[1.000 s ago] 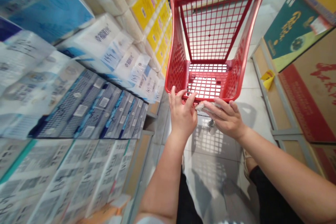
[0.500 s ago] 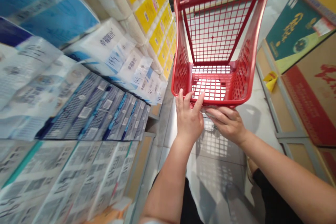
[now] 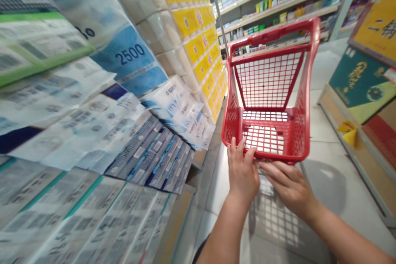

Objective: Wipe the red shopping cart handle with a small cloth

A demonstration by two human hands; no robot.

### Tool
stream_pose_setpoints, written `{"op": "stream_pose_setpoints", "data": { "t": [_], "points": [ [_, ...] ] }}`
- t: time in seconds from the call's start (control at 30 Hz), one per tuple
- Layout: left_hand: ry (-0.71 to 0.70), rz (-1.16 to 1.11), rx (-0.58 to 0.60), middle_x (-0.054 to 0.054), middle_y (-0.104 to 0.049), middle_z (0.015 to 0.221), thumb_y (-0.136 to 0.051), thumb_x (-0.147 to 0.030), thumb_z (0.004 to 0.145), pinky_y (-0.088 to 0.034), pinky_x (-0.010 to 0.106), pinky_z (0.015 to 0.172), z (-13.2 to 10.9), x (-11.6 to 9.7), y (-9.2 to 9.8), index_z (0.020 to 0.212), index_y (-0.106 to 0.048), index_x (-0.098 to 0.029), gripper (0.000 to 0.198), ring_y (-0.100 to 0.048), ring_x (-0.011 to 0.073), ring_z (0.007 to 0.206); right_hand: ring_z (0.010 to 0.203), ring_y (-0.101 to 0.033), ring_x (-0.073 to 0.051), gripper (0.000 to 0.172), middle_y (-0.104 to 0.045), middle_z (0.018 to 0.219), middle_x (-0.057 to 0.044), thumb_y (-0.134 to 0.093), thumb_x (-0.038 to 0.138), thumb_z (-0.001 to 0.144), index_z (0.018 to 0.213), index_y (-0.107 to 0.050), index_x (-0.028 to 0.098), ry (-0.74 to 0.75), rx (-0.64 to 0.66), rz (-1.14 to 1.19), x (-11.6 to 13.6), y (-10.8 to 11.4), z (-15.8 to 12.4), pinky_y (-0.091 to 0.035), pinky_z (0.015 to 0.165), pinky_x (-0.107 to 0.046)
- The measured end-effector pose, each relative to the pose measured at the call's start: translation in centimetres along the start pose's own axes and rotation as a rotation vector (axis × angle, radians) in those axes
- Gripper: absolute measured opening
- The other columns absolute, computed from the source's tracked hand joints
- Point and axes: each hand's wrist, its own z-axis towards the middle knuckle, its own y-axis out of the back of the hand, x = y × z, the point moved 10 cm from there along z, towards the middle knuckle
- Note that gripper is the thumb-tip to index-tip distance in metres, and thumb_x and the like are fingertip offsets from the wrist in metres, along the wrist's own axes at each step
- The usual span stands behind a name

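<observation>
Left hand (image 3: pixel 243 177): bare; its back is seen as broad and softly rounded, with no sharp knuckle line.
Left fingers (image 3: pixel 234 154): slender, tapered toward the tips; fine detail of the nails is lost to blur.
Right hand (image 3: pixel 292 187): bare, smooth-backed; its fingers are partly overlapped in outline.
Left forearm (image 3: pixel 229 229): bare, smooth, gently widened from the wrist, and cut off by the lower edge.
Right forearm (image 3: pixel 343 233): bare, smooth, likewise widened from the wrist; its upper part is cropped.
Dark cloth (image 3: pixel 200 251): near-black, shown as a small patch beside the left forearm; its cut cannot be told.
</observation>
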Motion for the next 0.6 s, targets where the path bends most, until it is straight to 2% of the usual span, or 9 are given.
{"op": "stream_pose_setpoints", "data": {
  "t": [0.17, 0.27, 0.37, 0.47, 0.6],
  "points": [
    [-0.025, -0.004, 0.019, 0.008, -0.043, 0.145, -0.042, -0.002, 0.082, -0.027, 0.054, 0.119, -0.1, -0.5, -0.3, 0.128, -0.049, -0.016, 0.048, -0.018, 0.0233, 0.147, 0.111, -0.056, -0.021, 0.027, -0.069, 0.117, -0.003, -0.047, 0.012, 0.096, 0.111, -0.068, 0.018, 0.014, 0.043, -0.003, 0.0, -0.2, -0.1, -0.039, 0.103, -0.037],
    [-0.044, 0.010, 0.022, 0.008, -0.042, 0.146, -0.042, -0.005, 0.084, -0.027, 0.053, 0.119, -0.1, -0.7, -0.3, 0.132, -0.047, -0.015, 0.049, -0.017, 0.0241, 0.147, 0.111, -0.055, -0.023, 0.025, -0.066, 0.121, -0.006, -0.049, 0.009, 0.094, 0.110, -0.069, 0.015, 0.015, 0.040, -0.031, 0.0, -0.1, 0.0, -0.042, 0.101, -0.037],
    [-0.050, 0.045, 0.040, 0.008, -0.038, 0.149, -0.041, -0.006, 0.085, -0.026, 0.054, 0.119, -0.2, -0.7, -0.4, 0.139, -0.043, -0.017, 0.055, -0.015, 0.0253, 0.147, 0.111, -0.056, -0.022, 0.027, -0.069, 0.115, -0.004, -0.046, 0.011, 0.095, 0.109, -0.069, 0.017, 0.005, 0.033, -0.035, 0.1, -0.4, -0.3, -0.043, 0.101, -0.038],
    [-0.053, 0.069, 0.049, 0.007, -0.036, 0.150, -0.042, -0.007, 0.086, -0.027, 0.055, 0.119, -0.2, -0.7, -0.5, 0.138, -0.047, -0.019, 0.053, -0.015, 0.0264, 0.147, 0.111, -0.057, -0.021, 0.029, -0.070, 0.113, -0.005, -0.045, 0.010, 0.095, 0.108, -0.070, 0.018, 0.016, 0.067, 0.010, 0.3, -1.1, -0.6, -0.046, 0.099, -0.038],
    [-0.066, 0.066, 0.034, 0.008, -0.038, 0.149, -0.041, -0.009, 0.088, -0.028, 0.054, 0.118, 0.0, -0.6, -0.4, 0.136, -0.050, -0.020, 0.050, -0.018, 0.0264, 0.147, 0.103, -0.061, -0.021, 0.026, -0.070, 0.110, -0.008, -0.051, 0.010, 0.092, 0.108, -0.070, 0.018, 0.006, 0.027, 0.000, 0.2, -0.5, -0.1, -0.051, 0.094, -0.037]
  ]
}}
